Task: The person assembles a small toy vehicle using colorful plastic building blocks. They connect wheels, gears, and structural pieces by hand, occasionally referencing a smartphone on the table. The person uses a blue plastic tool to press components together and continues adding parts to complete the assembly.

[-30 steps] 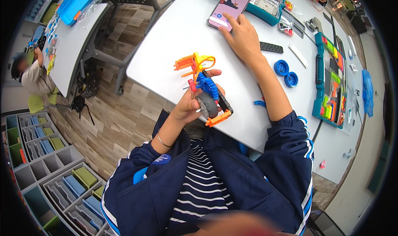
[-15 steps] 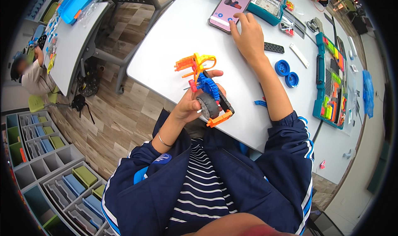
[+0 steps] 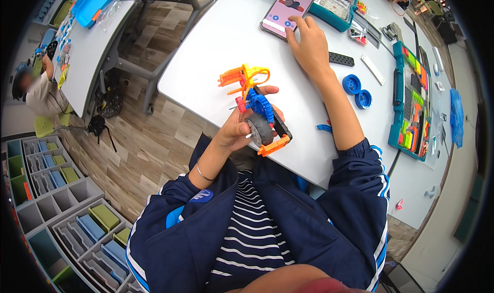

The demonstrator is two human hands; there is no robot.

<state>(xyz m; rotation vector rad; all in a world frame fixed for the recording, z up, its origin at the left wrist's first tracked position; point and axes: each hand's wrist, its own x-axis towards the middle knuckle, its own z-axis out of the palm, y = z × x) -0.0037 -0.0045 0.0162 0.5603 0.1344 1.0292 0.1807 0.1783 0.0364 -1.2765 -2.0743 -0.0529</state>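
My left hand [image 3: 234, 132] grips a part-built toy vehicle [image 3: 260, 107] over the table's near edge. The model has a black tyre, blue gears, black beams, and orange and yellow pieces. Over the phone [image 3: 288, 10] my right hand [image 3: 307, 42] is held with fingers apart and nothing in them, its fingertips at the lower part of the screen. On that screen is a picture of a model with round wheels above small blue buttons. Two blue wheel hubs [image 3: 351, 84] rest to the right of my right forearm.
A black perforated beam [image 3: 341, 59] and a white beam [image 3: 372, 69] lie on the white table [image 3: 200, 61]. Teal parts cases stand behind the phone and at the right [image 3: 398, 95]. Blue curved pieces [image 3: 324, 128] lie near my forearm. A person [image 3: 43, 95] sits at another table, left.
The model pictured on the phone screen has turned to a different angle. My hands have barely moved, and the vehicle stays in my left hand.
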